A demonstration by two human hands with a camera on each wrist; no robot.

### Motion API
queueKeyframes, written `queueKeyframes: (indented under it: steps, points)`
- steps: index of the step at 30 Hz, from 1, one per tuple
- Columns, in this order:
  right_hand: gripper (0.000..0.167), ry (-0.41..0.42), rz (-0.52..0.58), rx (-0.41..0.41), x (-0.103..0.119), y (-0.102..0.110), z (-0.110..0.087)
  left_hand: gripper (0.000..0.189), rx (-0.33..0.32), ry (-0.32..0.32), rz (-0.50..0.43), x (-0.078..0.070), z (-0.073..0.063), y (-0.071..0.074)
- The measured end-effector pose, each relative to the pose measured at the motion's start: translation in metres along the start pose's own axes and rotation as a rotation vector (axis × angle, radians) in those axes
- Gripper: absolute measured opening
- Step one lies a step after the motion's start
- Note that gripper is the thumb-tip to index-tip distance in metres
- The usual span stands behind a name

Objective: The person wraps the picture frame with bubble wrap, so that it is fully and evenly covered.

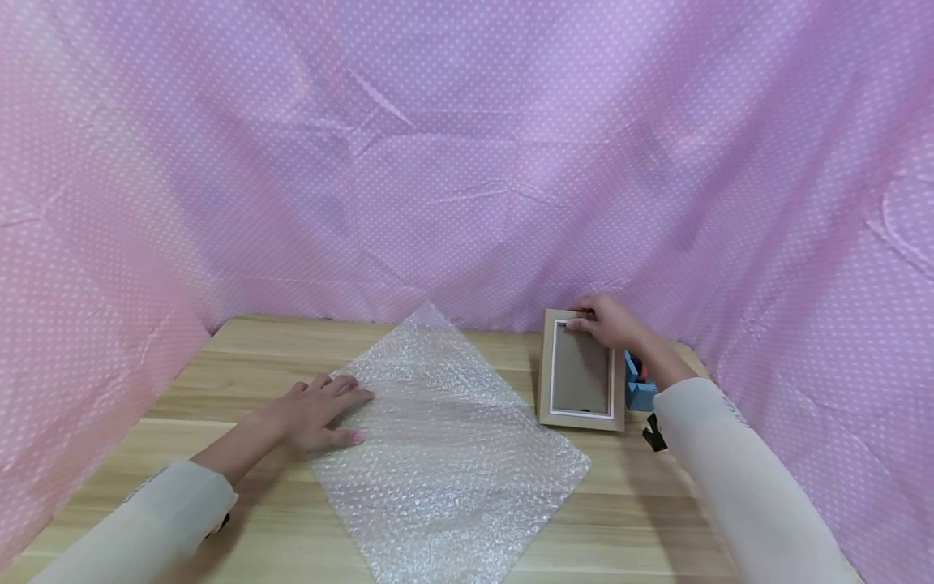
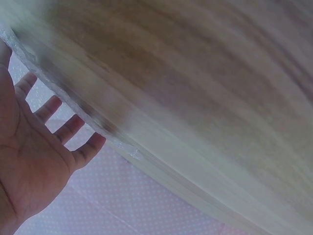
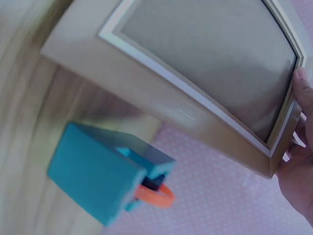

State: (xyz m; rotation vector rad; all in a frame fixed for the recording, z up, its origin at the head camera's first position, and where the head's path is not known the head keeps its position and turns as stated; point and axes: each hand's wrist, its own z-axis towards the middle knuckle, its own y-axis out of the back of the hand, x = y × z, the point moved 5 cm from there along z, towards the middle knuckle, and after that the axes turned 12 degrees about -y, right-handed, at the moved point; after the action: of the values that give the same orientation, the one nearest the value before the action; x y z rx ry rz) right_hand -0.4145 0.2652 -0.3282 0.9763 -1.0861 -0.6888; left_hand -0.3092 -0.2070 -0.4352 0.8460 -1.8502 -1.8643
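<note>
Here on the left, the left hand [image 1: 324,415] lies with its fingers spread and released, thumb apart, resting at the left corner of the bubble wrap [image 1: 438,454]; the left wrist view puts 4 fingertips right along the sheet's edge. Bare wood runs from that hand out to the left side of the table [image 1: 241,349]. The sheet sits like a diamond mid-table, far corner reaching the table's back edge by the pink dotted cloth [image 1: 452,178], near corner running out of view. Moving right, the picture frame [image 1: 581,377] is up at a tilt, low edge close beside the sheet's right side; whether it touches the wood, I can't tell. And the right hand [image 1: 611,322] has it, pinching the top edge, thumb on the front, fingers behind. Just right of the frame, a blue holder [image 3: 98,171] with an orange ring [image 3: 156,197] leaves tight room before the table's right edge. Dark marks on both cuffs [image 1: 182,495] are too small to read.
</note>
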Motion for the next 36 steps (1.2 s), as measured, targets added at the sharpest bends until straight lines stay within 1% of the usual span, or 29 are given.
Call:
queueKeyframes:
  steps: [3, 7, 15, 18, 22, 24, 27, 30, 36]
  points:
    - [0.028, 0.0, 0.0, 0.019, 0.007, 0.01, -0.007, 0.081, -0.008, -0.01, 0.008, 0.0, 0.0, 0.0]
    - [0.025, 0.024, -0.008, 0.029, 0.014, 0.022, -0.015, 0.081, -0.015, -0.013, 0.009, 0.0, -0.001, 0.002]
    - [0.022, 0.083, -0.001, 0.004, 0.027, 0.041, -0.024, 0.08, -0.011, -0.005, 0.006, -0.001, -0.001, 0.004]
    - [0.023, 0.068, -0.007, 0.003, 0.034, 0.046, -0.025, 0.08, -0.008, -0.003, -0.001, -0.001, -0.001, 0.004]
    - [0.028, 0.023, -0.027, 0.035, 0.047, 0.05, -0.023, 0.08, -0.008, -0.003, -0.011, -0.002, -0.002, 0.005]
    - [0.03, 0.007, -0.044, 0.047, 0.056, 0.049, -0.022, 0.081, -0.008, -0.004, -0.016, -0.001, -0.002, 0.004]
    - [0.03, -0.012, -0.029, 0.075, 0.068, 0.043, -0.019, 0.081, -0.005, 0.002, -0.029, 0.0, -0.002, 0.003]
    - [0.027, -0.01, 0.016, 0.11, 0.079, 0.032, -0.014, 0.081, -0.008, 0.003, -0.033, 0.001, -0.003, 0.002]
    - [0.025, 0.004, 0.135, 0.204, 0.101, 0.002, -0.007, 0.082, -0.019, 0.0, -0.037, 0.003, -0.001, 0.0]
